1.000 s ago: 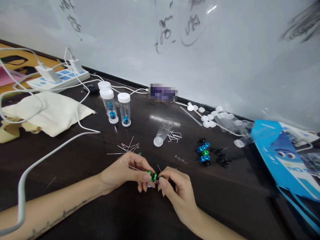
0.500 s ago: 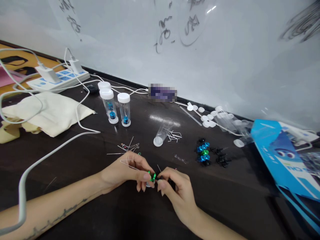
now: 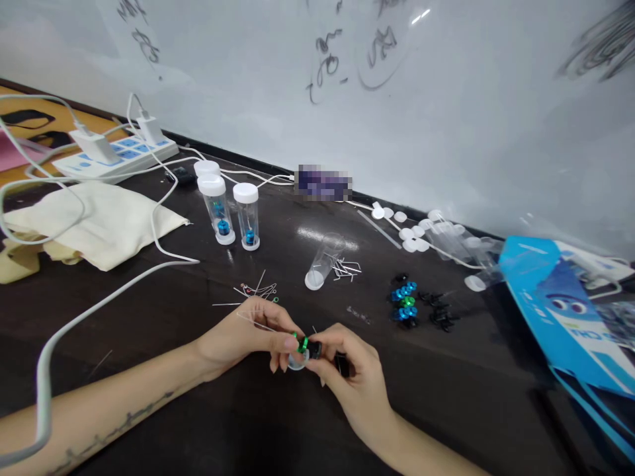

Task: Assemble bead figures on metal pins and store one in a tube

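Observation:
My left hand [image 3: 260, 334] pinches a small green part [image 3: 303, 344] between thumb and fingers. A thin wire [image 3: 255, 322] passes over that hand. My right hand [image 3: 350, 360] holds a small black piece [image 3: 314, 350] against the right side of the green part. Just below the fingertips a clear round piece [image 3: 297, 360] shows, partly hidden by the left fingers. Thin metal pins with coloured ends [image 3: 255, 291] lie beyond my left hand. To the right sit blue and green parts [image 3: 404, 301] beside small black parts [image 3: 440, 316].
Capped clear tubes [image 3: 247, 215] stand at the back left, near a white cable [image 3: 49, 350] and a power strip [image 3: 133, 152]. An open tube [image 3: 322, 264] lies by bent metal pieces [image 3: 344, 268]. White caps [image 3: 414, 241] and a blue bag [image 3: 560, 311] are rightward.
The black piece in my right hand now shows more clearly between the fingertips, touching the green part. More of the clear round piece is visible. Both hands have shifted slightly.

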